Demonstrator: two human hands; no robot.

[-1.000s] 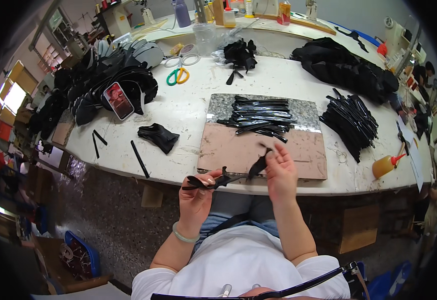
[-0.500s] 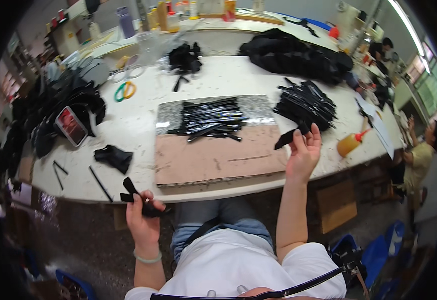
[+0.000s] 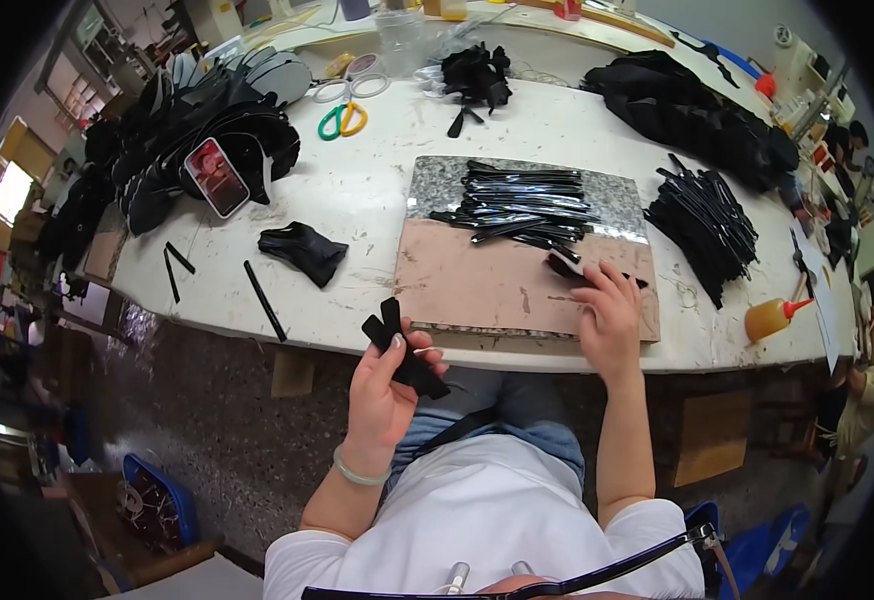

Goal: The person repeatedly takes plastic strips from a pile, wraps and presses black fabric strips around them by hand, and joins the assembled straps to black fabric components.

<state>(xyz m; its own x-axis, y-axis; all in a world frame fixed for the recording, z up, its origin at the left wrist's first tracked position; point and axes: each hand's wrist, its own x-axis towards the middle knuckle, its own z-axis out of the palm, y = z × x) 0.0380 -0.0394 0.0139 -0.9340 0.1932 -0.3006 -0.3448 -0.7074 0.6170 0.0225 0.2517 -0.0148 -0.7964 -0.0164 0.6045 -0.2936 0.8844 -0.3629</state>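
Note:
My left hand (image 3: pixel 379 388) is closed round several short black strips (image 3: pixel 417 375), just off the table's front edge, with two strip ends poking out past the thumb. At the board's right side, the fingers of my right hand (image 3: pixel 612 322) are bent on a dark strip (image 3: pixel 563 266), whose ends show on both sides of the fingertips. Under it lies the board (image 3: pixel 497 285), brown at the front and speckled grey at the back. Shiny black strips (image 3: pixel 522 200) are heaped across the board's back half. A second pile of black strips (image 3: pixel 702 230) lies to its right.
A yellow glue bottle (image 3: pixel 769 318) with a red tip lies at the right edge. On the left are a crumpled black piece (image 3: pixel 304 252), a loose strip (image 3: pixel 264 300), a phone (image 3: pixel 217 178) against black goods, and green-orange scissors (image 3: pixel 343 121). A black bundle (image 3: pixel 692 115) lies at the back right.
My right hand has moved from beside the right-hand pile to over the board, bringing a strip. My left hand still holds its strips, now nearer the board. The view has shifted leftward.

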